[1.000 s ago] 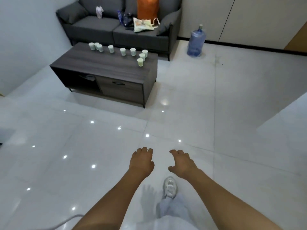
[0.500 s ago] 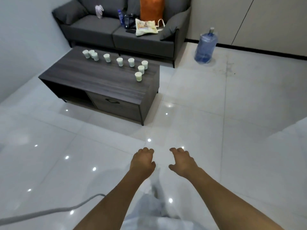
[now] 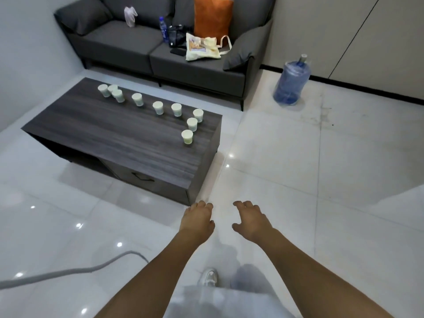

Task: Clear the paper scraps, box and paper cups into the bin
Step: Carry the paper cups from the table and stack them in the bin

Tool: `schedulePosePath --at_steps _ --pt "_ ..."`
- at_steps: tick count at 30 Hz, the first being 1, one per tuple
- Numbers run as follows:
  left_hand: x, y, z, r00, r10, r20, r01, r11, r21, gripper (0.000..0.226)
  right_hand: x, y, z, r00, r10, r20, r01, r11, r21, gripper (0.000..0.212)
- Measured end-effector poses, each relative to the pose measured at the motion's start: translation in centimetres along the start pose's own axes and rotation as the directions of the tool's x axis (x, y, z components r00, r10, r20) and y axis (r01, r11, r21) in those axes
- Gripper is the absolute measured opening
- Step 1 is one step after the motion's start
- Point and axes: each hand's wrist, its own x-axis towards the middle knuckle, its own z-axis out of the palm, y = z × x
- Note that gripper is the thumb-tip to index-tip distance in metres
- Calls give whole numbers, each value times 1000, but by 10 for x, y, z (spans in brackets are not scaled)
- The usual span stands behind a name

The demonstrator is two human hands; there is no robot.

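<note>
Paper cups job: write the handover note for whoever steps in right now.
Left hand: open, holding nothing, out in front above the floor.
Right hand: open, holding nothing, beside the left.
Paper cups: nine, all upright on the coffee table, six in a loose row along the far edge, three turning toward the near right corner.
Bin, box and paper scraps: not in view.
Done: no cup has been picked up; whether scraps and box are cleared cannot be told.
Left: reach the table, gather the cups, find the bin and drop them in.
</note>
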Motion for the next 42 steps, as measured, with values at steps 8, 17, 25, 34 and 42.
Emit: schedulePosePath --at_steps 8,17,25,34,42 --pt "147 -5 -44 994 -87 67 89 996 -21 43 143 21 -84 996 -16 84 20 999 -37 66" --pt "308 -2 -100 958 -273 88 282 952 -119 43 317 35 -201 982 -139 125 155 980 -124 67" --pt "391 -48 -138 874 -475 105 486 843 -233 43 438 -9 -250 939 -246 242 292 939 -179 62" --pt "493 -128 -133 770 -596 226 637 714 -290 40 582 -81 -251 874 -290 389 402 882 -245 61" --pt "545 -171 -91 670 -668 324 741 571 -354 44 669 -121 -213 806 -336 488 504 821 -268 62"
